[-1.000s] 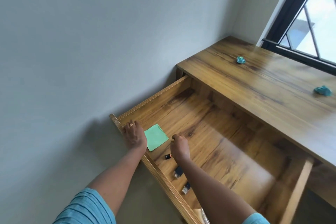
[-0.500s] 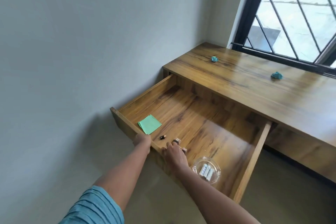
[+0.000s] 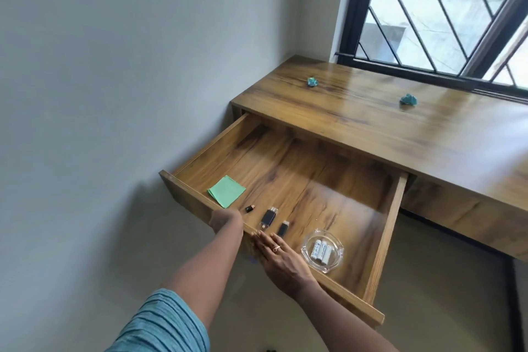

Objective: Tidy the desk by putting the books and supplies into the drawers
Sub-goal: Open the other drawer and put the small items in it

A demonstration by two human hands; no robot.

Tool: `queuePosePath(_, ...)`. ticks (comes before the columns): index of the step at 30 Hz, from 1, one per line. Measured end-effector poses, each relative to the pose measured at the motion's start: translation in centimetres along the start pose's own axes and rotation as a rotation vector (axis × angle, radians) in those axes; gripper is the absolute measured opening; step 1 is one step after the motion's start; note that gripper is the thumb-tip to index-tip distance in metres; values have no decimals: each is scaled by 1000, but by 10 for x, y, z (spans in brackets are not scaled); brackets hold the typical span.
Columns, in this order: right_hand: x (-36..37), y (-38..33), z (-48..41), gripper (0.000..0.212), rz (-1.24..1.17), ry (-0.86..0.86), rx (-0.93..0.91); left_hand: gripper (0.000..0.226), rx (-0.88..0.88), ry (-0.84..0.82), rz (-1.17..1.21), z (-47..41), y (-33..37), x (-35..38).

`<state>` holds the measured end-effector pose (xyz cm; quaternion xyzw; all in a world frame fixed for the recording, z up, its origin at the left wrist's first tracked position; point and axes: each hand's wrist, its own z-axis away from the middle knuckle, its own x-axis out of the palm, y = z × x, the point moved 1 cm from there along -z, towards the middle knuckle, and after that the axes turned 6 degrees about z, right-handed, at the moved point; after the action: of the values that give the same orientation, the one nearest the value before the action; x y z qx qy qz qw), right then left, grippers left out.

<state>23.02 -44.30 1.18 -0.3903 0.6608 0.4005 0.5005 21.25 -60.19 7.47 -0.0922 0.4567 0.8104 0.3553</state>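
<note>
Wooden desk (image 3: 371, 134) has its drawer (image 3: 383, 251) pulled out. The right hand (image 3: 281, 258) has come out of the drawer and now lies flat on the front rim, fingers straight and together. The left hand (image 3: 225, 220) is at the front panel, its fingers hidden. The glass dish (image 3: 338, 248), green notes (image 3: 226, 191) and black sticks (image 3: 268, 217) lie inside, so closing probably comes next. Two crumpled teal papers (image 3: 313, 82) remain on the desk.
</note>
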Motion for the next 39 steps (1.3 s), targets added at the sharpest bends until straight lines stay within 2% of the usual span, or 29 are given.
queuePosePath(5,6,57,-12,46,84,-1,27,29,43,-71,130,-6,30,42)
queuePosePath(9,14,87,-22,60,129,-151,177,34,3,-239,263,-10,60,73)
queuePosePath(11,25,105,-20,52,150,-207,218,36,2,-312,300,-15,72,90)
queuePosePath(14,30,139,-22,53,81,-341,294,36,6,-392,333,-19,89,113)
queuePosePath(17,31,167,-28,54,-1,-437,350,34,-9,-408,390,-25,102,137)
queuePosePath(21,50,195,-32,57,-46,-470,337,35,13,-382,398,-24,113,160)
queuePosePath(27,54,236,-40,55,-91,-396,337,40,-17,-371,459,-18,137,191)
queuePosePath(31,53,262,-44,49,-120,-439,300,42,-25,-374,491,-16,155,208)
queuePosePath(34,55,282,-48,55,-174,-455,347,41,-24,-387,475,-16,167,223)
queuePosePath(39,81,315,-50,65,-53,-424,329,49,-12,-382,471,-18,185,247)
